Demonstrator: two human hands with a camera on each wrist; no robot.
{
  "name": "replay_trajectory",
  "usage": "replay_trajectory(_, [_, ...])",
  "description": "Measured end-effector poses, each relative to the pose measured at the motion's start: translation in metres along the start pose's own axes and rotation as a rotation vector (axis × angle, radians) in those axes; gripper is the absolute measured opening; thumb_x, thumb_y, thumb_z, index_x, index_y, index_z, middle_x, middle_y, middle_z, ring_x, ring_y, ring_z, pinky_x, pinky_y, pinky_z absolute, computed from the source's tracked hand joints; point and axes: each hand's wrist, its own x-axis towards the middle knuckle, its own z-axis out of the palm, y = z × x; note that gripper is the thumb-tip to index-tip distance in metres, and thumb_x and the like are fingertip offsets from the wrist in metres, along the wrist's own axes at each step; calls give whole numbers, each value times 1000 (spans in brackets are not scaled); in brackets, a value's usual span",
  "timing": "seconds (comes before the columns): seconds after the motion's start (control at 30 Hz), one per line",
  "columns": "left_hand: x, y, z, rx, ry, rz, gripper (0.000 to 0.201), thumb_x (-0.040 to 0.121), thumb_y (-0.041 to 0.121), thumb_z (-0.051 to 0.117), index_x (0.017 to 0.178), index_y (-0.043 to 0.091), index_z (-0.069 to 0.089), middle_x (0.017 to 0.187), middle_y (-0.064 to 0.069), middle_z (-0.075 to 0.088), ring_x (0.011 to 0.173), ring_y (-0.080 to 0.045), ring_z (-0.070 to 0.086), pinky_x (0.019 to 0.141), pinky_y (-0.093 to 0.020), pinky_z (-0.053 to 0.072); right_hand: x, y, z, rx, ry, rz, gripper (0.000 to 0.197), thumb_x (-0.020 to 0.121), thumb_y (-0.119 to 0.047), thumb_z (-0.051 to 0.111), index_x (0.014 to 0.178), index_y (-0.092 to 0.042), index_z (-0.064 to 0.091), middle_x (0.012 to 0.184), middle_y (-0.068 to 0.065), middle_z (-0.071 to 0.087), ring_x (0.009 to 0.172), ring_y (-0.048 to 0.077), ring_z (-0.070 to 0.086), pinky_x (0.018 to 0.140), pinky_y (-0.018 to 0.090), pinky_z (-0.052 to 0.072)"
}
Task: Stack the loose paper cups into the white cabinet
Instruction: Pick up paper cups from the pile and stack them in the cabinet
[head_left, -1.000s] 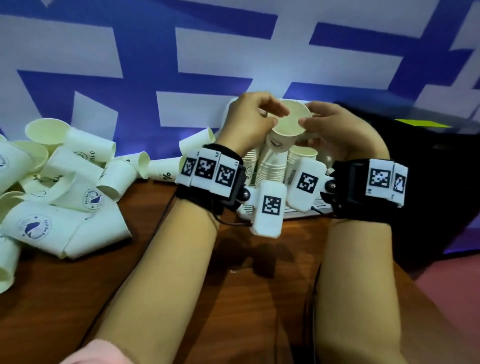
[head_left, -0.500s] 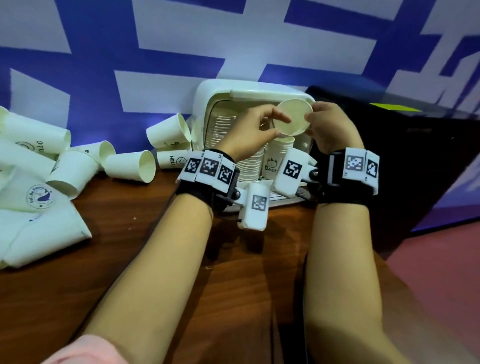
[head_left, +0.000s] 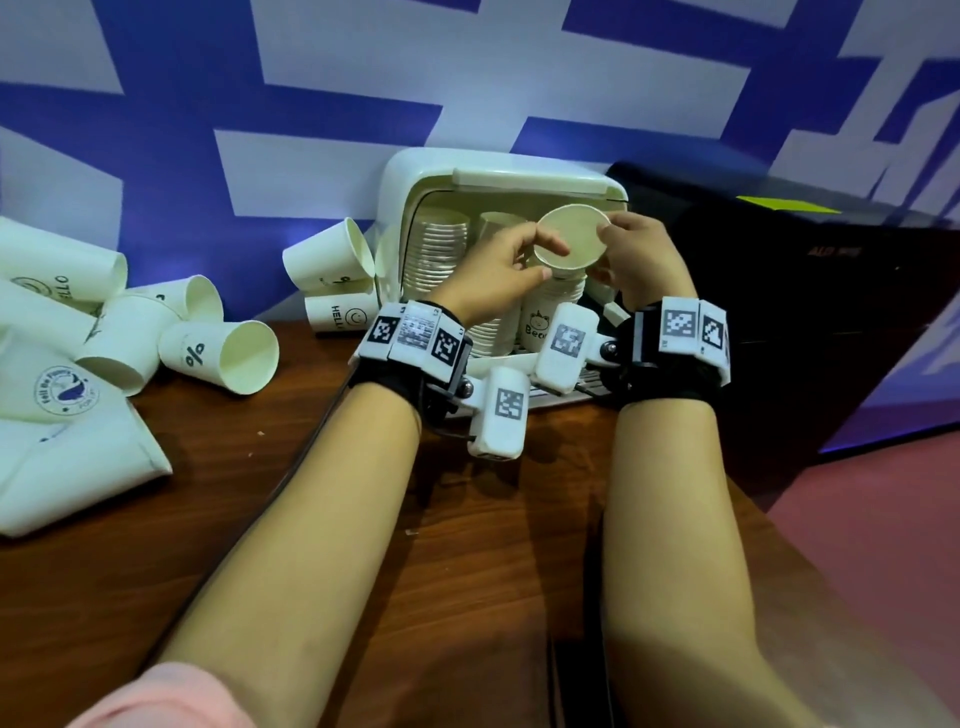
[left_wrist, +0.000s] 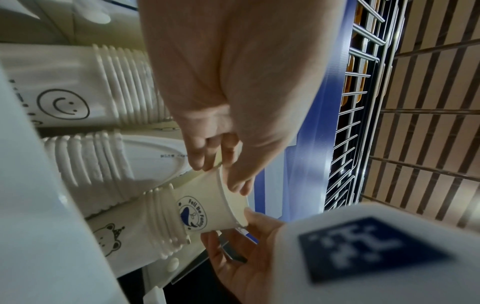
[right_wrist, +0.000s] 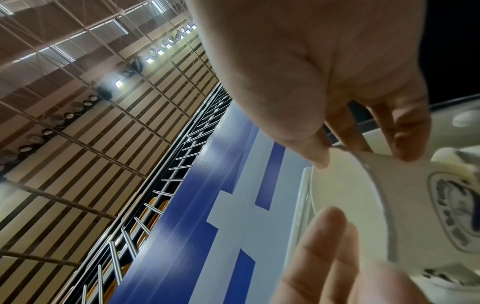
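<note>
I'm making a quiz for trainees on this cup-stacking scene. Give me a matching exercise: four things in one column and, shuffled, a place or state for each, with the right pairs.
Things:
1. "Fell Be Funny" cup
2. "%" cup
3. bear cup stack
4. white cabinet

Places or states:
A. lying on its side on the wooden table
B. held at the rim by left hand and right hand
C. open at the front, against the blue-and-white wall
D. standing inside the cabinet

Pairs: 1-B, 2-A, 3-D, 4-C
</note>
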Motion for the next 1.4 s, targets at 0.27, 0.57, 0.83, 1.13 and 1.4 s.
replay_trajectory(0.27, [4, -2, -1, 161, 4, -18, 32, 91, 12, 60, 121, 19, 56, 143, -2, 42, 126, -19, 46, 108, -34, 37, 12, 13, 0, -45, -16, 117, 24, 104, -22, 39, 98, -8, 59, 81, 5, 51, 66, 13, 52, 55, 17, 47])
replay_trajectory(0.57, [-1, -3, 8, 338, -192, -160, 41, 96, 22, 55, 136, 17, 48, 142, -8, 40, 127, -20, 43, 104, -26, 35, 12, 28, 3, -48, 5, 293, 22, 99, -6, 47, 116, -5, 61, 74, 8, 53, 49, 12, 50, 51, 24, 45])
replay_trajectory(0.83, [-4, -1, 11, 492, -261, -190, 51, 97, 19, 52, 146, 18, 36, 157, -4, 26, 139, -19, 33, 108, -24, 27, 4, 26, 4, -140, -73, 434, 34, 106, -24, 36, 129, -1, 44, 81, 17, 50, 24, 16, 51, 26, 16, 36])
replay_trajectory(1.13, [-5, 2, 2, 343, -155, -129, 49, 97, 9, 50, 144, 22, 41, 160, 3, 18, 134, -20, 41, 107, -26, 34, 10, 22, 3, -29, -3, 390, 32, 100, -16, 50, 126, 4, 49, 124, 22, 58, 86, 30, 65, 48, 26, 54])
replay_trajectory(1.4, [-14, 26, -27, 316, -96, -119, 30, 95, 13, 55, 125, 14, 59, 123, 0, 63, 103, -9, 60, 88, -19, 44, 11, -2, 8, -22, -132, 295, 21, 100, -22, 51, 89, -5, 54, 70, 5, 50, 55, 17, 54, 57, 27, 57])
